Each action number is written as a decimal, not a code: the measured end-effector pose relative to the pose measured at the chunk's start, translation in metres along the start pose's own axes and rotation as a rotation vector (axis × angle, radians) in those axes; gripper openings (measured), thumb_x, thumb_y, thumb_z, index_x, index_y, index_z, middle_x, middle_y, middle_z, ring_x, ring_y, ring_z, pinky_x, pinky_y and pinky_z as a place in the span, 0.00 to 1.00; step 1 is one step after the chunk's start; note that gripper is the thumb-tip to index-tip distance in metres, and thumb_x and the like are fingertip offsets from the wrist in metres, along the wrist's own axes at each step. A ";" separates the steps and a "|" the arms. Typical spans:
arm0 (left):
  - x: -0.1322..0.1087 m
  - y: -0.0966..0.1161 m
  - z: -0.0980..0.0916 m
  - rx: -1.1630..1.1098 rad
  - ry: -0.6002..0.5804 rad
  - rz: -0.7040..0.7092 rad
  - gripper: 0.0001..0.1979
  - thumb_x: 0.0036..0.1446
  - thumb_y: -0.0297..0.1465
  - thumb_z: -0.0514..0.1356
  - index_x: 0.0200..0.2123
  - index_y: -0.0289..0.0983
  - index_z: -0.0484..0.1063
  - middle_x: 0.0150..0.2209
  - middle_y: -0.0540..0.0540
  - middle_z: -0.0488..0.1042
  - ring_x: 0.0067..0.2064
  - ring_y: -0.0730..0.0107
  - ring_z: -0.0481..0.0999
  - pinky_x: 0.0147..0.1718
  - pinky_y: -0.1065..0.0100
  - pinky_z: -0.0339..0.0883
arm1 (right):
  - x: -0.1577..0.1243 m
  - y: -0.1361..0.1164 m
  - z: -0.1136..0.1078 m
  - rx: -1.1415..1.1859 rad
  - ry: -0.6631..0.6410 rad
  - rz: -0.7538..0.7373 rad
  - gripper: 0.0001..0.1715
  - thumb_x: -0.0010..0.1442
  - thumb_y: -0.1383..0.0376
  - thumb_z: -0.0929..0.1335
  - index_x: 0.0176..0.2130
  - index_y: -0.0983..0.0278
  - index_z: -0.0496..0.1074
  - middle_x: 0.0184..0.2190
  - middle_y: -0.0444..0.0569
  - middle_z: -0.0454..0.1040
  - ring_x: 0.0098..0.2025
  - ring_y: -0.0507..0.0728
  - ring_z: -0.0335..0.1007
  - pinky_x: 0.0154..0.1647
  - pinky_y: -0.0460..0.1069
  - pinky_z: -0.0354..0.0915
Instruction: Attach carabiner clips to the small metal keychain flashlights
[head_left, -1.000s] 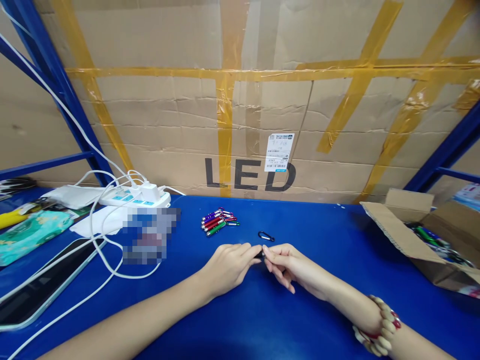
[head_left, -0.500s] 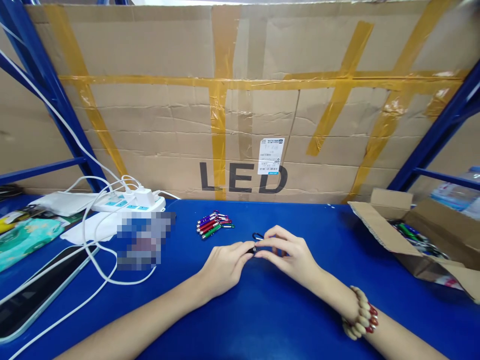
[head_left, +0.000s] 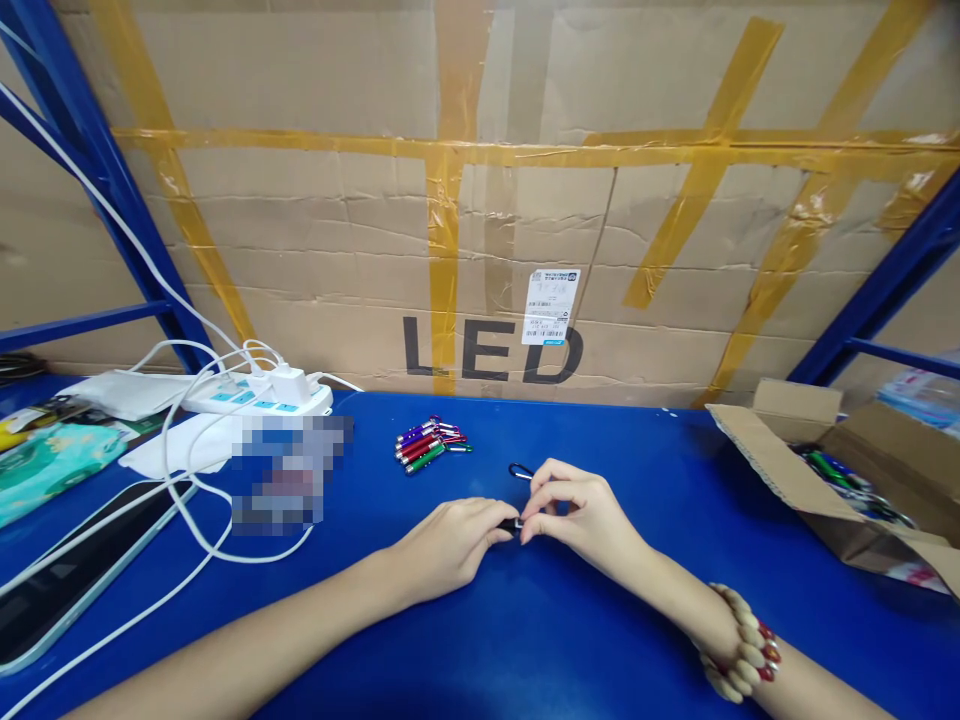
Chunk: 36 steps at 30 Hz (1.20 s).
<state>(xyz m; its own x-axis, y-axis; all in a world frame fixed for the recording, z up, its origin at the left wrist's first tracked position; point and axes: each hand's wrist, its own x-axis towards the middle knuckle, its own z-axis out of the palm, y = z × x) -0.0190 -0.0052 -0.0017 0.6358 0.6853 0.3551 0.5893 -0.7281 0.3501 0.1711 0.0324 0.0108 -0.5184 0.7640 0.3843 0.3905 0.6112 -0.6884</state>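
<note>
My left hand (head_left: 450, 545) and my right hand (head_left: 577, 510) meet over the blue table (head_left: 525, 640), both pinched on a small dark keychain flashlight (head_left: 512, 524) held between their fingertips. Most of it is hidden by the fingers. A black carabiner clip (head_left: 519, 470) lies on the table just behind my right hand. Further back lies a small heap of coloured keychain flashlights (head_left: 429, 445) in purple, red and green. My right wrist wears a beaded bracelet (head_left: 739, 650).
An open cardboard box (head_left: 847, 470) with more coloured items stands at the right. A white power strip (head_left: 259, 397) with cables, white paper, a blurred patch and a dark tablet (head_left: 67, 570) fill the left. A large taped carton marked LED (head_left: 495, 200) walls the back.
My right hand rose over the carabiner, then came back down a little; both hands stay pinched on the small flashlight. The view shifted slightly.
</note>
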 end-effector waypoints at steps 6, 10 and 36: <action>-0.001 0.001 0.001 0.107 0.022 0.036 0.09 0.60 0.26 0.46 0.40 0.35 0.65 0.33 0.45 0.73 0.34 0.68 0.73 0.33 0.71 0.65 | 0.001 -0.001 0.004 0.163 -0.073 0.171 0.18 0.42 0.52 0.73 0.19 0.64 0.74 0.23 0.45 0.65 0.23 0.49 0.59 0.23 0.45 0.58; -0.002 0.002 0.002 0.178 0.032 0.054 0.10 0.61 0.27 0.45 0.41 0.34 0.65 0.30 0.45 0.72 0.31 0.68 0.72 0.31 0.70 0.64 | 0.001 0.000 0.005 0.291 -0.146 0.285 0.20 0.39 0.51 0.73 0.18 0.66 0.72 0.23 0.43 0.64 0.19 0.47 0.57 0.20 0.45 0.56; 0.005 0.007 -0.002 -0.005 0.067 -0.054 0.09 0.62 0.29 0.47 0.42 0.37 0.64 0.38 0.46 0.73 0.39 0.69 0.72 0.39 0.68 0.66 | 0.003 -0.004 -0.001 0.455 -0.226 0.604 0.25 0.37 0.48 0.73 0.19 0.66 0.65 0.11 0.36 0.57 0.14 0.44 0.48 0.13 0.41 0.42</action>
<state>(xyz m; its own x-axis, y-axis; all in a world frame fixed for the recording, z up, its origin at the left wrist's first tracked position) -0.0132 -0.0070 0.0041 0.5681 0.7231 0.3931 0.6193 -0.6901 0.3744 0.1687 0.0329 0.0150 -0.4767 0.8465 -0.2369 0.3296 -0.0777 -0.9409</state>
